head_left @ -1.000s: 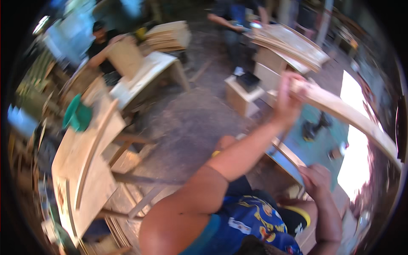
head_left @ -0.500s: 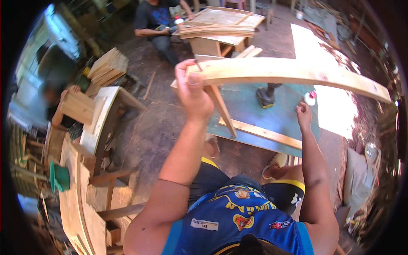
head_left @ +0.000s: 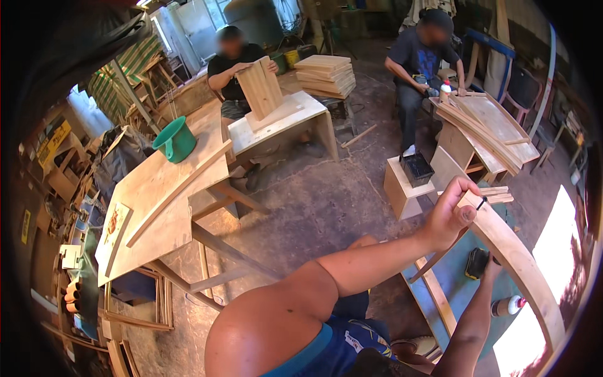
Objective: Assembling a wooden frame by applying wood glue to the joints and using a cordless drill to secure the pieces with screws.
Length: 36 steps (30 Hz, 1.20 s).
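My left hand (head_left: pixel 453 210) is closed round the upper end of a curved wooden board (head_left: pixel 518 261), with the thumb on its face. A dark screw (head_left: pixel 482 203) sticks out of the board near that thumb. The board slants down to the right over a blue-green work table (head_left: pixel 422 295). My right hand (head_left: pixel 494 271) is at the handle of a black and yellow cordless drill (head_left: pixel 476 263) on the table. Its fingers are mostly hidden by the board, so the grip does not show. A red-capped glue bottle (head_left: pixel 507 306) lies close to my right forearm.
A straight plank (head_left: pixel 436 295) lies on my table. To the left, a plywood table (head_left: pixel 182 188) bears a green bucket (head_left: pixel 175 139) and a curved strip (head_left: pixel 182 190). A black container (head_left: pixel 417 169) sits on a wooden box (head_left: pixel 402 195). Two people work at benches beyond.
The view has swung left, bringing the left tables into sight. My right hand has moved from beside the glue bottle to the drill. My left hand still grips the curved board.
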Motion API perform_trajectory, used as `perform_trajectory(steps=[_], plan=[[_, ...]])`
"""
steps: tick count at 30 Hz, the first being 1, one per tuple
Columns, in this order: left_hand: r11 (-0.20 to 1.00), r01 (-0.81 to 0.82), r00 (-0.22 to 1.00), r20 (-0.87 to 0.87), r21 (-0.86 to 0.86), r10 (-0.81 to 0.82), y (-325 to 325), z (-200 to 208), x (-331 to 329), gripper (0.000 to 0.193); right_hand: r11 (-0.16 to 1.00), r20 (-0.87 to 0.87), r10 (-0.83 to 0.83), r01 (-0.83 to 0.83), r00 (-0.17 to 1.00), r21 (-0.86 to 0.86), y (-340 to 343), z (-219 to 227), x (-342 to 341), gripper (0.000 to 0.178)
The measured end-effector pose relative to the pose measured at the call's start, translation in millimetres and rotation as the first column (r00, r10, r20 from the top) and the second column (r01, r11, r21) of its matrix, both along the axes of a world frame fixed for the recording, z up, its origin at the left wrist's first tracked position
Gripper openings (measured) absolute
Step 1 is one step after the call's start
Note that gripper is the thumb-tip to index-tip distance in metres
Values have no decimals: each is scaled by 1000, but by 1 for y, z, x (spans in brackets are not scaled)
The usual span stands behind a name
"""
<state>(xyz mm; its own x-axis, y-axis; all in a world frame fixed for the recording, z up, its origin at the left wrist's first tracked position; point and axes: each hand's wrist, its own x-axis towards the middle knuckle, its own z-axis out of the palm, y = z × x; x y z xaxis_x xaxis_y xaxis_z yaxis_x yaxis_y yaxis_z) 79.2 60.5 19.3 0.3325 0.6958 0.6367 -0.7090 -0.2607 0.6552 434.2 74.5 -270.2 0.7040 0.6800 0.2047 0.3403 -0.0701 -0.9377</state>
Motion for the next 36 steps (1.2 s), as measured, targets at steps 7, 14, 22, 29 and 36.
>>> perform_trajectory(steps=[7, 14, 22, 29, 36], plan=[[998, -58, 998, -7, 21, 58, 1, 2, -7, 63, 1000, 333, 6, 5, 943, -31, -84, 52, -27, 64], [1000, -8, 1000, 21, -25, 8, 3, 2, -13, 61, 823, 38, 372, -311, 927, -475, -307, 206, -94, 59], [999, 53, 996, 78, 13, -53, -5, 4, -11, 44, 819, 211, 489, -362, 846, -446, -331, 443, -162, 66], [989, -133, 991, 23, 67, 132, -10, 2, -8, 49, 762, 500, 637, -380, 587, -525, -248, 564, -239, 56], [998, 65, 990, 129, -6, -64, -21, 7, -12, 55, 681, 577, 659, -56, 482, -730, -191, 583, -275, 47]])
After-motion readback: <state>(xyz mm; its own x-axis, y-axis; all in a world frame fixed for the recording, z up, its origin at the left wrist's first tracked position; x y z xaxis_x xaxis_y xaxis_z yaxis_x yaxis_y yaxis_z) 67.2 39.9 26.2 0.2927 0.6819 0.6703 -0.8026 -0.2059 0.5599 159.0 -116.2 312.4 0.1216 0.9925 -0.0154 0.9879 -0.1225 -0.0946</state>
